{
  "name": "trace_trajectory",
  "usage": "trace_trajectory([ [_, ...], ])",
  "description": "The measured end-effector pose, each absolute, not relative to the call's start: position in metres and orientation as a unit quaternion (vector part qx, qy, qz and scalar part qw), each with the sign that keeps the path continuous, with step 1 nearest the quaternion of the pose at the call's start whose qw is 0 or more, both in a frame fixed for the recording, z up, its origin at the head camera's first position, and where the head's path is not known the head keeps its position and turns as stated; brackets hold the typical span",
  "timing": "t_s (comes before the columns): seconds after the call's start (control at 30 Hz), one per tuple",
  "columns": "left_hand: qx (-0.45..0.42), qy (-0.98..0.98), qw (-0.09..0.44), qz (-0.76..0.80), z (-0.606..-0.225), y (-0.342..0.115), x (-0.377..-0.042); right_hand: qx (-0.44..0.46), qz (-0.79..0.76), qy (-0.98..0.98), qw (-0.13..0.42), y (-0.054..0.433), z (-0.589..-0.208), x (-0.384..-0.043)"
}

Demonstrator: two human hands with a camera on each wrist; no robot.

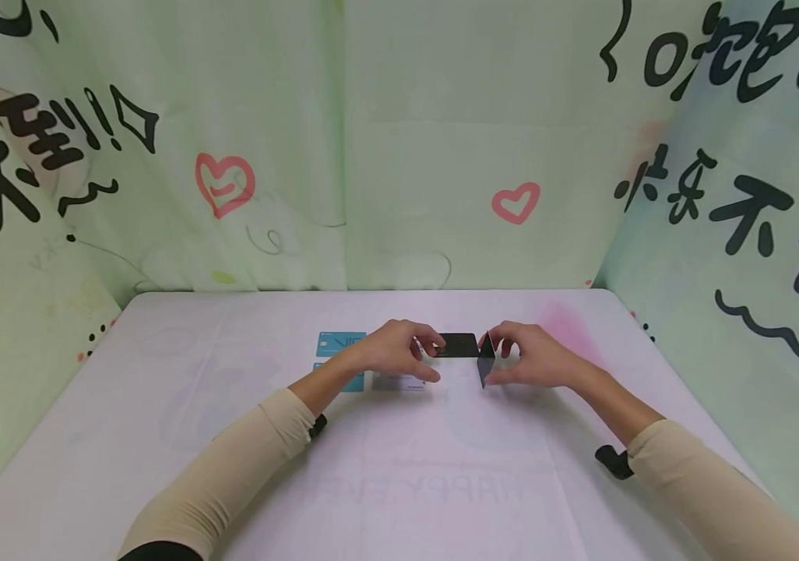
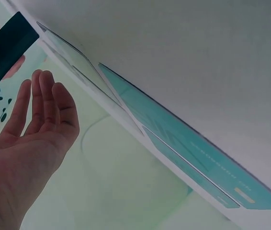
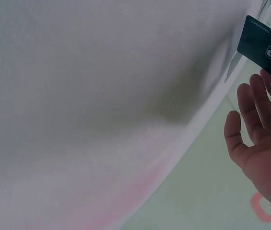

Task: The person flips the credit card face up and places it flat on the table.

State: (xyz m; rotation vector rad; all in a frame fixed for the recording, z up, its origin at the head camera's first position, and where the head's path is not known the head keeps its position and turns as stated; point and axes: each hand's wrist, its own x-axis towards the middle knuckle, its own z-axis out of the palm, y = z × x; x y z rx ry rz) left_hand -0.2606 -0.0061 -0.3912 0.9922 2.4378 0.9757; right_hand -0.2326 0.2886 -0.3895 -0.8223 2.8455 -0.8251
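Note:
A dark card (image 1: 486,360) with "Vip" printed on it stands on edge in my right hand (image 1: 531,354), pinched between thumb and fingertips. My left hand (image 1: 399,351) holds nothing; its fingers reach toward the right over the laid-out cards, thumb apart from them. Right beside its fingertips a black card (image 1: 459,345) lies flat on the table. Beneath this hand is a pale card (image 1: 399,383), partly covered by it. Two blue cards, a back one (image 1: 336,343) and a front one (image 1: 353,383), lie to its left.
The white table (image 1: 399,483) has its far edge just beyond the cards. Pale green curtains (image 1: 413,156) with writing and red hearts hang behind and on both sides. A pink patch (image 1: 571,331) shows on the cloth right of my right hand.

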Motion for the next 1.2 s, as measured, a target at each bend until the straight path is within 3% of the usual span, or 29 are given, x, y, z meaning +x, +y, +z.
trace_trajectory([
  [0.63, 0.342, 0.856, 0.17, 0.35, -0.39, -0.004, -0.261, -0.281, -0.258, 0.922, 0.062, 0.278, -0.396, -0.231],
  [1.2, 0.356, 0.851, 0.161, 0.35, -0.385, 0.003, -0.259, -0.294, -0.246, 0.923, 0.03, 0.272, -0.393, -0.225],
])
